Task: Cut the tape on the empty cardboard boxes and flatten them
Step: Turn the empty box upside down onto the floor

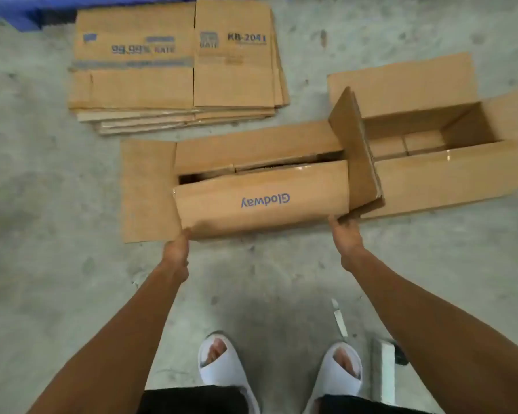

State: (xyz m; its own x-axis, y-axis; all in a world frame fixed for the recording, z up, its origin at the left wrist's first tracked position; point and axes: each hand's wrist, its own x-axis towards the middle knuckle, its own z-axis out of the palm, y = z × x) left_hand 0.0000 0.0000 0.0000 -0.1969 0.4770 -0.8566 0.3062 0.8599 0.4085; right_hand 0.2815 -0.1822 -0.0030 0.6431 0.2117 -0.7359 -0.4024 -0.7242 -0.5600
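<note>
Sandalled feet (278, 375) on floor; both hands at the Glodway box (260, 201).
Left hand (177, 249) and right hand (346, 237) clamp its near edge; flattened stack (174, 70) done, open box (431, 135) remains.

Brown box (260, 204), blue "Glodway" print; flattened stack (174, 64) brown, blue lettering; floor (57, 204) mottled grey; slippers (222, 372) white; shorts (192, 400) black

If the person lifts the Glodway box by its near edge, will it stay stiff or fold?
The Glodway box probably sags or folds: its flaps are loose and it looks half-collapsed. It seems light, being empty cardboard. Both hands gripping the corners, left hand and right hand, should steady it.
</note>
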